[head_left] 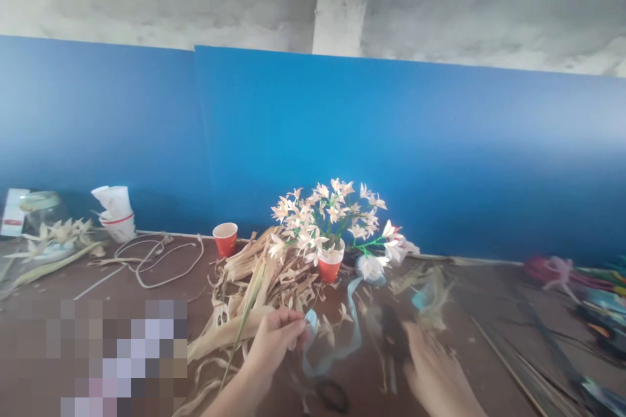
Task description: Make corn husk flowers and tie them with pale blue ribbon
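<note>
My left hand [276, 342] is closed in a pinch at the lower middle, beside a pile of dried husks [261, 267]; what its fingertips hold is too small to make out. A light blue ribbon [355, 326] curves across the table from near those fingertips to the flowers. My right hand [433, 368] is smeared by motion at the lower right, close to a blurred dark object [392, 332]. Behind both hands, white flowers [335, 214] on green stems stand in a red and white paper cup [330, 264].
Another red cup [225, 242] stands left of the flowers. White cables [169, 267], a white cup with tissue [117, 225] and a glass jar [43, 208] are farther left. Thin sticks [508, 365] and a cluttered pile with pink items [557, 273] lie right. A blue partition [303, 117] rises behind.
</note>
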Available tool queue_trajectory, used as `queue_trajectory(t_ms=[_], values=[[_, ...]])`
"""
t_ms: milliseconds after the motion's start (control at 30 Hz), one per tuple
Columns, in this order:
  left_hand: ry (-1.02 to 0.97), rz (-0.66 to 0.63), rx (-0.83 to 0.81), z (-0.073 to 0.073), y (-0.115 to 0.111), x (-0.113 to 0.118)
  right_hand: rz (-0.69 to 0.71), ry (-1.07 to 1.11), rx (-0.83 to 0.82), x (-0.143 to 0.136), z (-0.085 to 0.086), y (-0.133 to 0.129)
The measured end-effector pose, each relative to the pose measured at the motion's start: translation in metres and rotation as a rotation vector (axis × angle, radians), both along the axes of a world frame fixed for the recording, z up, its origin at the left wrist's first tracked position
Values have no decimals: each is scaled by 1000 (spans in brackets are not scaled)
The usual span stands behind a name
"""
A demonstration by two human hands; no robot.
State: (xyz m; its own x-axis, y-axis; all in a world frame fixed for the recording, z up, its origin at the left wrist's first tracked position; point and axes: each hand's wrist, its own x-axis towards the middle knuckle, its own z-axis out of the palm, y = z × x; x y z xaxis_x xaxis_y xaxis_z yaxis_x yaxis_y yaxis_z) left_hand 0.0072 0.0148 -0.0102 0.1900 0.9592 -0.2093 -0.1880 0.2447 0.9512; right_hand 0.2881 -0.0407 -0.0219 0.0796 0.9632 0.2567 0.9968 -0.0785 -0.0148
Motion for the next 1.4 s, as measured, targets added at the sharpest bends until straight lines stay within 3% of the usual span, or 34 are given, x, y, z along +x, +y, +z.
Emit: queue_trajectory(t_ms=[100,200,400,733,1400], values=[[-11,-9,-14,1,0,0,121,266,75,-8,13,5],[-20,-11,-21,1,0,-1,276,560,68,-36,27,11],[-1,-28,-19,1,1,-2,579,741,26,-87,37,18],[-15,-85,-72,7,-4,-1,646,688,-25,-86,33,18],[-13,-55,-75,16,-14,1,656,658,-21,-88,35,16]])
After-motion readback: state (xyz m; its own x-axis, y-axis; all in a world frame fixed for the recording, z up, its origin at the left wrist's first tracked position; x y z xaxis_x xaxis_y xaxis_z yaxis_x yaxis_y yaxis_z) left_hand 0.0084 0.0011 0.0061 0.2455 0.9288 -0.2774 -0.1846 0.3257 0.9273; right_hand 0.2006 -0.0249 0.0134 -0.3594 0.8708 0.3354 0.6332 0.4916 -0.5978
